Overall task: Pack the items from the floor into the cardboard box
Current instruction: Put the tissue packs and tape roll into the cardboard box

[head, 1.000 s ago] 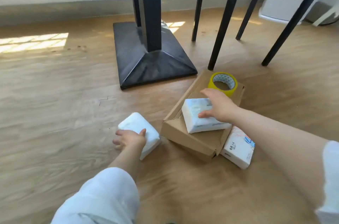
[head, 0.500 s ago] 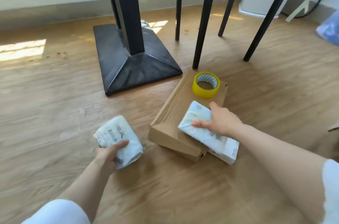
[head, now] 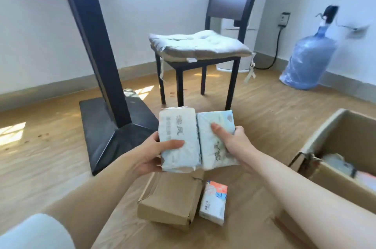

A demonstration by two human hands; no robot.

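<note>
White tissue packs (head: 179, 138) lifted off floor, left hand (head: 151, 155), right hand (head: 234, 140), fingers clasping one each

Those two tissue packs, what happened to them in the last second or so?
Both came up off their resting places. The left hand closed its grip on the left tissue pack and lifted it off the floor; the right hand raised the right tissue pack off the flat cardboard parcel. They are now held side by side in the air. The parcel and the small tissue pack beside it stayed on the floor.
</note>
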